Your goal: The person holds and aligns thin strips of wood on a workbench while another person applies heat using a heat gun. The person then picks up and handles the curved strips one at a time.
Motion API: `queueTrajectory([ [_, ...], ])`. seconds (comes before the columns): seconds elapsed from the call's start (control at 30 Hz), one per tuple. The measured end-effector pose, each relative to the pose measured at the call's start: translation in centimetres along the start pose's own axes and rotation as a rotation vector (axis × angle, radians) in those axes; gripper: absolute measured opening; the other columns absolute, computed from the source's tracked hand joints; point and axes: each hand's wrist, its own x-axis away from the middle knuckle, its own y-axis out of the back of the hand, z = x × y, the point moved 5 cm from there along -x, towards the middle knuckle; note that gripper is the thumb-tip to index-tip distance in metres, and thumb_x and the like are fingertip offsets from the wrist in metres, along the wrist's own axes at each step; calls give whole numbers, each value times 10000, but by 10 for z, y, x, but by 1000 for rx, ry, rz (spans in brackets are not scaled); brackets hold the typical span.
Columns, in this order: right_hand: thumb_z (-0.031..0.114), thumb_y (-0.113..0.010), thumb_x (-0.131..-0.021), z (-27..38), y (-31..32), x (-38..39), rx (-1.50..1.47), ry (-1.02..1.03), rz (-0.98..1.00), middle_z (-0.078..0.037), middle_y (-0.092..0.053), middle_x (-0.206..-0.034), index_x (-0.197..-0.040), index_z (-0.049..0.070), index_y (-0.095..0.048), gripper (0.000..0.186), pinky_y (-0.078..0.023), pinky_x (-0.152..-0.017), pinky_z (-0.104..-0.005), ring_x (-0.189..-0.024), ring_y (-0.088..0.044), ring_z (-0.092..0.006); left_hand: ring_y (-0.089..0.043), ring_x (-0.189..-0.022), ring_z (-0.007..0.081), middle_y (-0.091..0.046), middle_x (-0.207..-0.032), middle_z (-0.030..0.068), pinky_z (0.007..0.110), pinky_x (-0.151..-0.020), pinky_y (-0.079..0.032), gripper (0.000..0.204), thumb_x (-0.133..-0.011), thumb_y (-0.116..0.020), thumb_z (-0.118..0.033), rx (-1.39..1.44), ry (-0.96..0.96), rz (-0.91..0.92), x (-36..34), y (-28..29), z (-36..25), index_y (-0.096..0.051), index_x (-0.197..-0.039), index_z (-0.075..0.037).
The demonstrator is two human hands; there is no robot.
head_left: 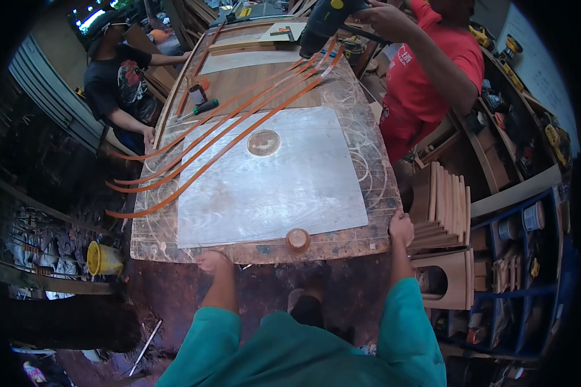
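A worn wooden workbench top stretches away in front of me. My left hand grips its near edge, left of the middle, fingers partly hidden at the rim. At the near right corner, my right hand is closed around the side edge. Between them, close to the edge, stands a small round brown wooden piece. A large pale grey board lies flat on top, with a round brown patch or hole in it. Several long curved orange-brown strips run across the board and overhang the left side.
A person in dark clothes holds the bench's left side. Another in red holds a dark power tool over the far end. A screwdriver and bottle lie on top. Stacked wooden parts, blue shelving and a yellow bucket flank it.
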Motion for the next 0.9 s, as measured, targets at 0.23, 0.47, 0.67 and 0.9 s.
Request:
queueTrajectory([
  [0.23, 530, -321, -929, 4, -1, 1, 34, 31, 16, -232, -652, -1059, -1093, 70, -640, 583, -453, -891, -500, -1041, -601, -404, -572, -1057, 463, -613, -1090, 312, 521, -956, -427, 639, -970, -219, -409, -37, 33, -25, 12, 16, -6, -591, -1121, 89],
  [0.47, 517, -329, -930, 5, 1, -1, 41, 49, 9, -250, -659, -1013, -1094, 52, -617, 572, -459, -874, -509, -1011, -612, -413, -550, -1102, 452, -587, -1142, 319, 504, -990, -405, 651, -964, -224, -430, -4, 48, 9, 25, 23, -13, -586, -1140, 82],
  [0.67, 511, -318, -937, 4, -2, -4, 45, 47, 16, -251, -655, -1025, -1104, 41, -614, 580, -453, -887, -502, -1021, -606, -413, -560, -1081, 459, -598, -1113, 323, 512, -976, -411, 661, -949, -225, -423, -23, 8, -11, 27, 23, -18, -601, -1109, 97],
  [0.9, 493, -332, -934, 4, 2, -2, 24, 22, 31, -245, -653, -1046, -1092, 44, -631, 561, -449, -901, -498, -1037, -601, -413, -573, -1059, 460, -610, -1086, 321, 517, -965, -419, 652, -933, -246, -413, 37, 58, -37, 16, 15, -9, -613, -1079, 107],
])
